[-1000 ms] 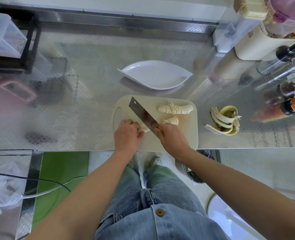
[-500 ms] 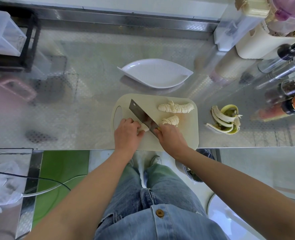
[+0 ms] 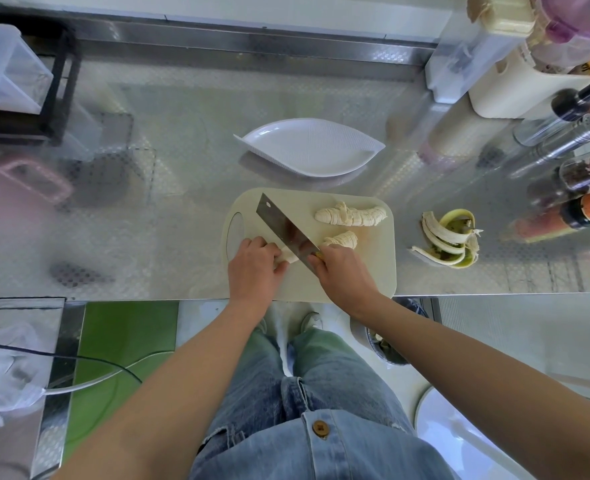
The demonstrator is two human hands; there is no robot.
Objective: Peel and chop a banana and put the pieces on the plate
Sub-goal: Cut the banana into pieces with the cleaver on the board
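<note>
A cream cutting board (image 3: 373, 271) lies at the counter's front edge. My left hand (image 3: 253, 271) holds down the uncut end of a peeled banana (image 3: 286, 258) with curled fingers. My right hand (image 3: 343, 275) grips the handle of a cleaver (image 3: 283, 230), whose blade stands across the banana just right of my left fingers. Cut slices (image 3: 342, 240) lie in a row right of the blade. A second sliced banana (image 3: 352, 215) lies at the board's far side. The white leaf-shaped plate (image 3: 307, 150) sits beyond the board with nothing on it.
A banana peel (image 3: 449, 240) lies on the steel counter right of the board. Bottles and jars (image 3: 570, 133) crowd the right edge. A black rack with a clear bin (image 3: 16, 81) stands at the far left, and a pink handled item (image 3: 19, 188) lies near it.
The cleaver has shifted slightly left along the banana, closer to my left fingers, and the row of cut slices has grown a little. My left hand stays in place.
</note>
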